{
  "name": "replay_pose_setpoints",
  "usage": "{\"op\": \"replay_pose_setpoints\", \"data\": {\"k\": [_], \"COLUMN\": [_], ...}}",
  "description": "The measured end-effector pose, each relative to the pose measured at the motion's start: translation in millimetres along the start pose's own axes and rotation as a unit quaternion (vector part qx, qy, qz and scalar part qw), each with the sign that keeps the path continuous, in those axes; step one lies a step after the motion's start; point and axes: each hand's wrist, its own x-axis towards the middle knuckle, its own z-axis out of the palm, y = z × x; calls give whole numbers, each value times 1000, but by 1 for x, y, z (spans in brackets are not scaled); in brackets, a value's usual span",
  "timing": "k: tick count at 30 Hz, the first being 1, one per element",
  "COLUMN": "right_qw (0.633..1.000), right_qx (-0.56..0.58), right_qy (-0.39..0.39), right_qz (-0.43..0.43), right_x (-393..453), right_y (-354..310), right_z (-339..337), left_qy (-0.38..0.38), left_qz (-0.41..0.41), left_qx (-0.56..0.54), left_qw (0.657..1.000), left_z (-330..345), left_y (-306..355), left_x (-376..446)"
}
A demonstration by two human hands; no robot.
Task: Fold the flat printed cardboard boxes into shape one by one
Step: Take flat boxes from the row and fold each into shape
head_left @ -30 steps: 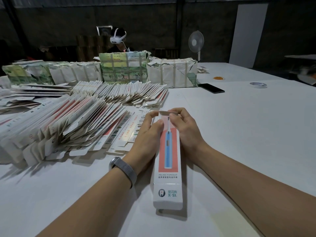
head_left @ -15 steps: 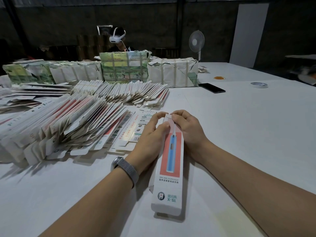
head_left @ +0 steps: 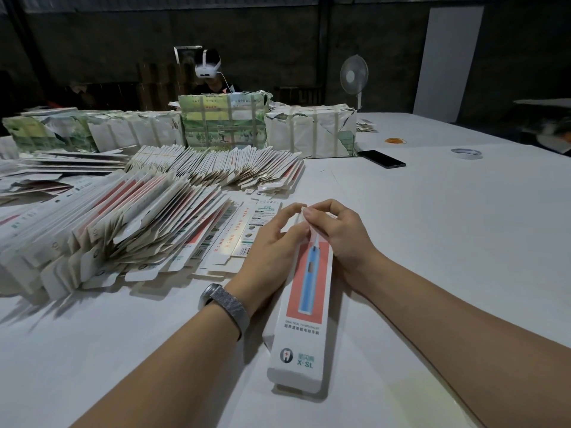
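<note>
So there's one long, slim white cardboard box (head_left: pixel 304 307) with a red panel and a blue toothbrush printed on it, already popped into shape and lying on the white cloth-covered desk (head_left: pixel 432 242). Both hands are at its far end: the left hand (head_left: pixel 272 245), with a grey mesh wristband (head_left: pixel 227 307), and the right hand (head_left: pixel 336 233) each have fingers curled in, pinching the end flap. To the left, two fanned rows of flat glossy printed boxes (head_left: pixel 129 230) lean on each other, too many to count, plus three paper-wrapped taped bundles (head_left: pixel 222 122) behind.
</note>
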Motion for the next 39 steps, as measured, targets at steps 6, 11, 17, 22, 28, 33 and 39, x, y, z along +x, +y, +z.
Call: {"op": "replay_pose_setpoints", "data": {"k": [6, 11, 17, 22, 28, 33, 39], "right_qw": [1000, 1000, 999, 999, 999, 999, 1000], "right_qx": [-3, -4, -20, -14, -1, 4, -4], "right_qy": [4, 16, 20, 28, 26, 33, 27], "right_qz": [5, 12, 18, 21, 29, 32, 0], "right_x": [0, 2, 2, 1, -1, 0, 1], "right_y": [1, -1, 0, -1, -3, -3, -2], "right_z": [1, 1, 0, 1, 4, 3, -2], "left_qy": [3, -5, -13, -15, -31, -44, -38], "left_qz": [0, -6, -15, -23, -26, -10, -4], "left_qx": [18, 33, 37, 43, 36, 32, 99], "left_qw": [1000, 999, 999, 999, 999, 998, 994], "left_z": [-1, -1, -2, -2, -3, -2, -2], "left_y": [-2, -1, 0, -2, -1, 1, 9], "left_x": [2, 2, 2, 1, 0, -2, -7]}}
